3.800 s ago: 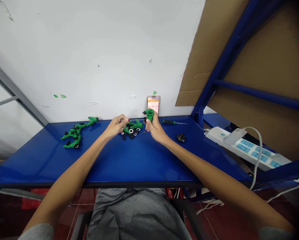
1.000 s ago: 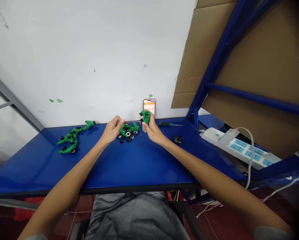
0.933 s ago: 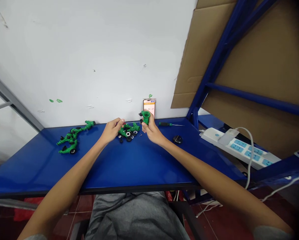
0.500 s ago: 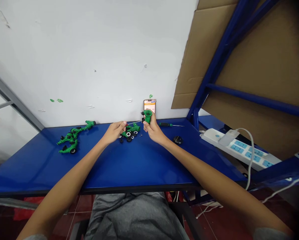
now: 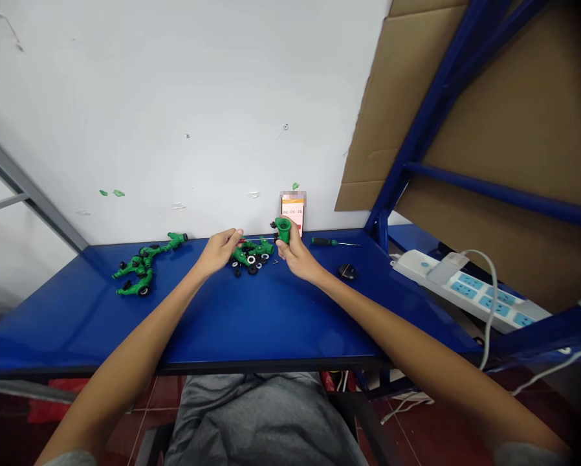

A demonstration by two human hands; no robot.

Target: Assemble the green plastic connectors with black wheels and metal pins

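Well back from the front edge of the blue table, loose parts are heaped; above them, toward the back edge, a red-handled tool is pinched in the nearly closed left hand, its shaft pointed at the green fitting around which the right hand is wrapped, though contact at the tip cannot be made out. The shaft could be made to slip by a slanted push or loosened grip, and the phone propped behind could be toppled by a knock.
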